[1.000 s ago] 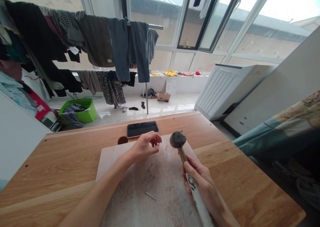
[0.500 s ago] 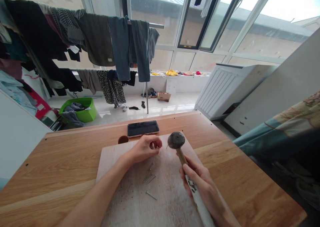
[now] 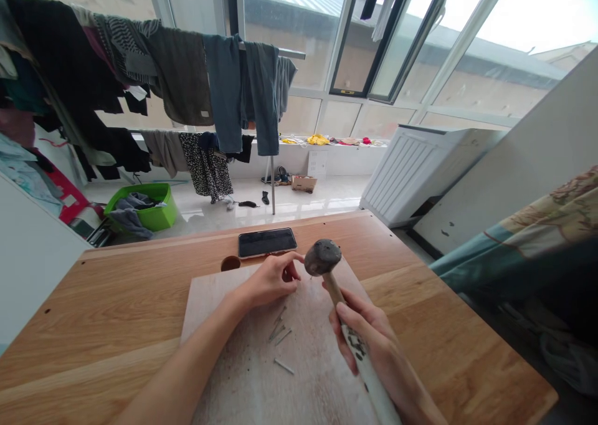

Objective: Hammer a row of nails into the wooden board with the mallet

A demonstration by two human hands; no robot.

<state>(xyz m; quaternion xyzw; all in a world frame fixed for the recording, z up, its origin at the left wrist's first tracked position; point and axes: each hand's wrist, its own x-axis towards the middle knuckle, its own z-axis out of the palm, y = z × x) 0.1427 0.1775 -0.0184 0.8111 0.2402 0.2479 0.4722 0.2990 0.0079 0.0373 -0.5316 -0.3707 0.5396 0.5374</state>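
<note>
My right hand [image 3: 367, 328] is wrapped round the handle of a mallet [image 3: 323, 257] with a rounded dark head and a worn, partly white handle. The head is raised over a pale wooden board [image 3: 233, 350]. Just under its left side a thin nail [image 3: 311, 277] stands on the board, partly hidden. Left of that nail rests my left hand [image 3: 273, 278], its index finger stretched toward the mallet head and its thumb apart; no object shows between them. Several loose nails [image 3: 283, 366] lie on the board below my left wrist.
The board lies on a wood-grain table [image 3: 116, 306]. Beyond it are a phone [image 3: 267, 242] and a small round brown object [image 3: 230, 263]. A clothes rack with hanging clothes [image 3: 182, 70], a green tub [image 3: 159, 210] and a white ribbed appliance [image 3: 397, 169] stand past the table.
The mallet head has shifted left and slightly up, closer to my left hand. My left index finger has straightened away from the thumb. The loose nails stay in place on the board.
</note>
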